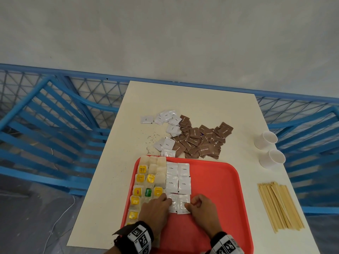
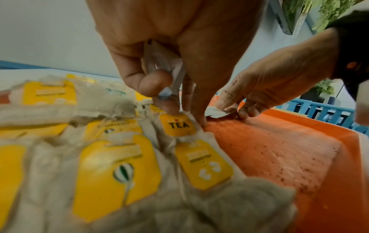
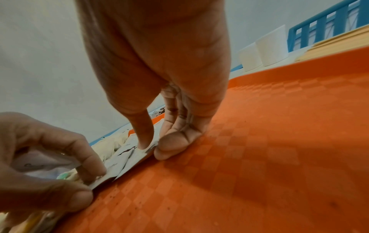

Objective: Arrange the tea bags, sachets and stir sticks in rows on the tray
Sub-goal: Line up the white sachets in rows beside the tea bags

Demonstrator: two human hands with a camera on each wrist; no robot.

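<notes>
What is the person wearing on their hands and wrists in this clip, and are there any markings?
Both hands are bare: no gloves, no rings visible. The left wrist carries a black band with white squares printed with black fiducial-style patterns, and a black strap end sticks out to its side. The right wrist has a matching black band and marker squares. No sleeves show.

Both my hands are bare. On my left wrist I wear a black band [image 1: 134, 235] carrying white blocks printed with black square-patterned markers. My right wrist has a matching black band [image 1: 226, 243] with similar markers.
</notes>
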